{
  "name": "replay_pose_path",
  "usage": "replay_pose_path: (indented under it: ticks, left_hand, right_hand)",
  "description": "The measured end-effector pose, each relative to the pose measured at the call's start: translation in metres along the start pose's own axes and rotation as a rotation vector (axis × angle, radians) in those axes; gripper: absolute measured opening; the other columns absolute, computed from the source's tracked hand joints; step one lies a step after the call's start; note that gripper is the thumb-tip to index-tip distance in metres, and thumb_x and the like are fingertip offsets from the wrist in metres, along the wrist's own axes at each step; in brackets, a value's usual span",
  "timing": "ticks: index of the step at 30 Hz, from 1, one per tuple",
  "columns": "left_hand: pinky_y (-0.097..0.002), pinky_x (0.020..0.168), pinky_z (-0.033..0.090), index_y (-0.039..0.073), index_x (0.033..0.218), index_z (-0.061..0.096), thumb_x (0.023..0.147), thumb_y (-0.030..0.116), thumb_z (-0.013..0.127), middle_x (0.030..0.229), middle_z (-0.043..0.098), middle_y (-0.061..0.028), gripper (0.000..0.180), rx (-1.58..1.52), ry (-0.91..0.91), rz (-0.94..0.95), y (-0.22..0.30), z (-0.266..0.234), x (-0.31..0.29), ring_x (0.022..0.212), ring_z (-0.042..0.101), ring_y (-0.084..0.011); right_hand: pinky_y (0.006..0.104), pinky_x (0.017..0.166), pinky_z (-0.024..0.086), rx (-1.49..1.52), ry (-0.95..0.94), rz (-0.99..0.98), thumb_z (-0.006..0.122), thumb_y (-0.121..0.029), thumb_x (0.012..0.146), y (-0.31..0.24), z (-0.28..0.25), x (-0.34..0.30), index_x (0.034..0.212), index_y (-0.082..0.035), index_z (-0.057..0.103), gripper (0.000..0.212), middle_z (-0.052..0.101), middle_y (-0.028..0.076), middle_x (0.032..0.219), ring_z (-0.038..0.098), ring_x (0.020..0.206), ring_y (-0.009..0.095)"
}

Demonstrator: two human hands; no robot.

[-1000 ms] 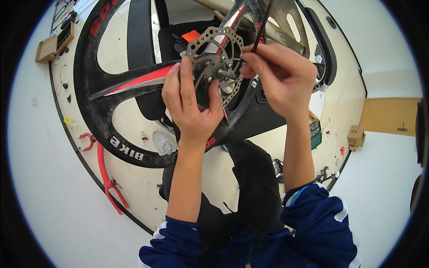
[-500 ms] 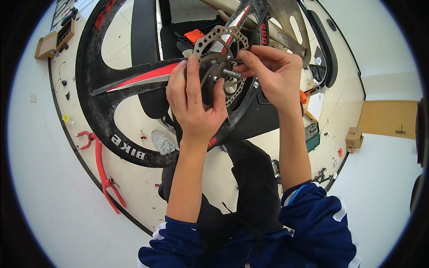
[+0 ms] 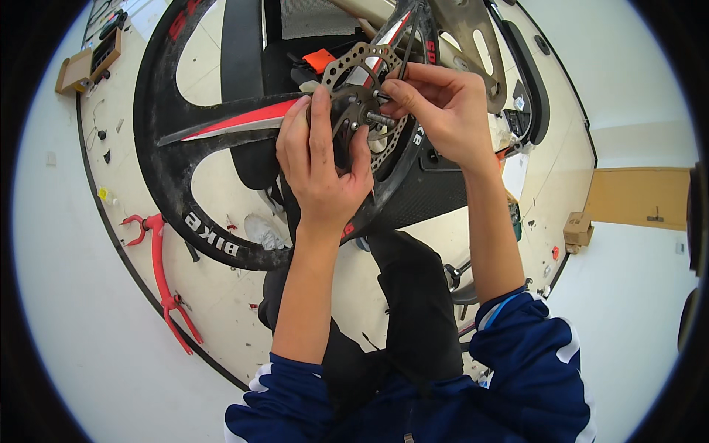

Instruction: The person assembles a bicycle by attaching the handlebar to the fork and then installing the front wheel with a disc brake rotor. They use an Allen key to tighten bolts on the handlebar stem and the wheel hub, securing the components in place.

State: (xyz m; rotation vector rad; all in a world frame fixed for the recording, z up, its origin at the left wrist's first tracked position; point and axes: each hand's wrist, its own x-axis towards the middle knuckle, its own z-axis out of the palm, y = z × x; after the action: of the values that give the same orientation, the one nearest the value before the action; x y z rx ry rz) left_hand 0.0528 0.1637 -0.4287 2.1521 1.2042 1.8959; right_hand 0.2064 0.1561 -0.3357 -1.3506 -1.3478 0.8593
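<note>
A black bicycle wheel [image 3: 150, 166] with broad spokes, one showing a red and white stripe, lies in front of me. At its hub sits a perforated metal brake disc [image 3: 342, 65], and a threaded axle [image 3: 381, 119] sticks out of the middle. My left hand [image 3: 321, 181] is curled over the disc's inner part, fingers on the left, thumb beside the axle. A thin dark hex key [image 3: 406, 55] is pinched in my right hand [image 3: 447, 111], its lower end by a bolt near the axle. The fingers partly hide that end.
Beneath the wheel is a black padded seat [image 3: 421, 196] with an orange piece [image 3: 319, 59] on it. A metal frame part [image 3: 476, 44] lies at the far right. On the floor are a red bicycle fork [image 3: 159, 258], an open cardboard box [image 3: 77, 70], another box [image 3: 578, 229] and scattered small parts.
My right hand has turned and shifted slightly left, and the hex key's long arm now points up and away. My left hand stays on the disc. The view has shifted slightly.
</note>
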Motion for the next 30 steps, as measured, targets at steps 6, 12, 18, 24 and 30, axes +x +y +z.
replay_pose_path:
  ticks: [6, 12, 18, 24, 30]
  left_hand:
    - [-0.0396, 0.098, 0.042, -0.005, 0.141, 0.047, 0.081, 0.011, 0.076, 0.130, 0.050, -0.0183, 0.069, 0.012, -0.020, -0.008, 0.005, -0.001, 0.002, 0.117, 0.051, -0.0304]
    - [-0.0411, 0.100, 0.041, -0.003, 0.139, 0.051, 0.078, 0.009, 0.076, 0.126, 0.054, -0.0166, 0.067, -0.063, 0.007, -0.062, 0.005, 0.000, 0.000, 0.119, 0.053, -0.0333]
    - [-0.0405, 0.100, 0.041, -0.002, 0.141, 0.050, 0.079, 0.010, 0.074, 0.126, 0.054, -0.0167, 0.067, -0.037, 0.012, -0.037, 0.005, 0.004, 0.000, 0.119, 0.052, -0.0334]
    - [-0.0400, 0.100, 0.041, -0.004, 0.143, 0.046, 0.083, 0.011, 0.074, 0.132, 0.051, -0.0181, 0.068, -0.079, -0.034, -0.017, -0.002, -0.002, 0.000, 0.121, 0.049, -0.0319]
    - [-0.0394, 0.099, 0.043, 0.000, 0.140, 0.051, 0.081, 0.012, 0.074, 0.124, 0.055, -0.0155, 0.065, -0.082, 0.016, -0.040, 0.004, 0.005, 0.002, 0.117, 0.054, -0.0315]
  right_hand:
    - [0.0247, 0.065, 0.059, -0.198, -0.175, 0.067, 0.074, -0.009, 0.086, -0.013, -0.016, 0.019, 0.102, 0.008, 0.070, 0.023, 0.072, 0.011, 0.086, 0.071, 0.070, 0.014]
    - [0.0259, 0.060, 0.059, -0.207, -0.295, 0.172, 0.070, -0.011, 0.089, -0.032, -0.019, 0.039, 0.110, 0.003, 0.058, 0.028, 0.070, 0.013, 0.084, 0.070, 0.066, 0.017]
    - [0.0373, 0.070, 0.057, -0.879, -0.384, -0.474, 0.065, 0.003, 0.082, -0.043, -0.007, 0.033, 0.106, 0.003, 0.054, 0.027, 0.069, 0.020, 0.090, 0.070, 0.083, 0.036]
    - [0.0366, 0.070, 0.054, -0.871, -0.341, -0.696, 0.067, 0.004, 0.077, -0.055, 0.011, 0.017, 0.102, -0.001, 0.061, 0.026, 0.066, 0.013, 0.083, 0.068, 0.081, 0.030]
    - [0.0268, 0.072, 0.061, -0.209, -0.023, -0.126, 0.065, 0.001, 0.092, -0.028, -0.018, -0.001, 0.104, 0.006, 0.062, 0.013, 0.072, 0.012, 0.090, 0.073, 0.082, 0.019]
